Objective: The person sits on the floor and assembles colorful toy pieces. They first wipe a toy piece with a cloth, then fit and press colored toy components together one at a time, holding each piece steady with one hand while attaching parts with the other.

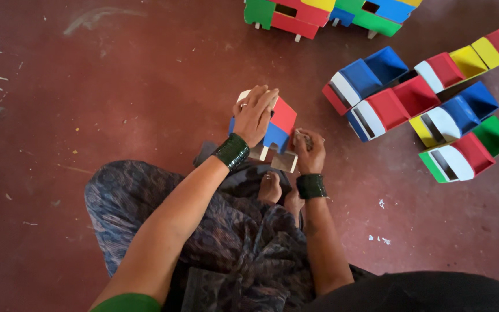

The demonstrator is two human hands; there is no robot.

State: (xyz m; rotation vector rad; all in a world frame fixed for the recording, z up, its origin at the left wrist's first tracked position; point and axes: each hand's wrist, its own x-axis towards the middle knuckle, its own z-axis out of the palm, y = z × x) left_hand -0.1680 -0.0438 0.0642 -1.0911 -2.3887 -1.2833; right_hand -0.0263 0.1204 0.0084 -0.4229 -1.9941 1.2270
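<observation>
**Painted toy trucks on a red floor**

The dark red floor [116,104] carries one toy truck [277,128] at its middle. The left hand [255,114] lies spread over its top; the right hand [309,151] pinches its lower edge. Five finished trucks [411,98] lie right, more [324,14] at the top edge.

You get soft, even daylight on the red floor [88,115], with faint glare patches up left of the toy trucks [423,104]. Shadows under them are weak. Edges bend slightly; focus stays fairly sharp.
</observation>
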